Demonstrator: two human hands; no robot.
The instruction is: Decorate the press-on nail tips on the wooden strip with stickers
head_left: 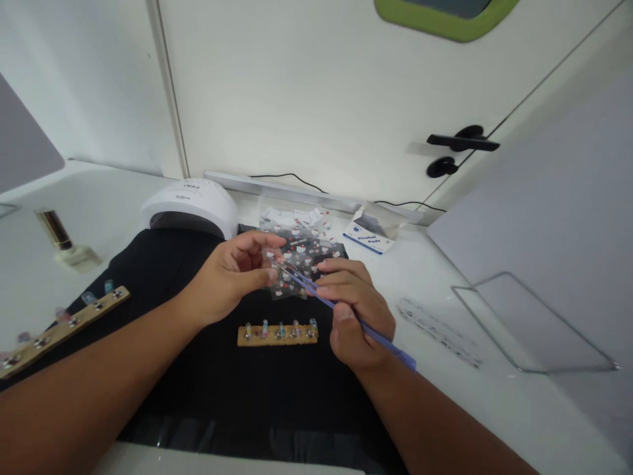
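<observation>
My left hand (232,270) holds the left edge of a clear sticker sheet (291,285) printed with small white cat faces and red spots. Purple tweezers (378,336) are gripped in my right hand (359,307), their metal tips pointing left at the sheet near my left thumb. Whether anything is pinched between the tips is too small to tell. Just below both hands, a wooden strip (270,340) lies on the black mat (237,402), with several decorated nail tips standing on it.
A white nail lamp (192,201) stands behind my left hand. To the left are a polish bottle (79,256) and another strip of nail tips (84,324). An alcohol pads box (368,234), a clear patterned strip (438,330) and a wire frame (531,371) are at the right.
</observation>
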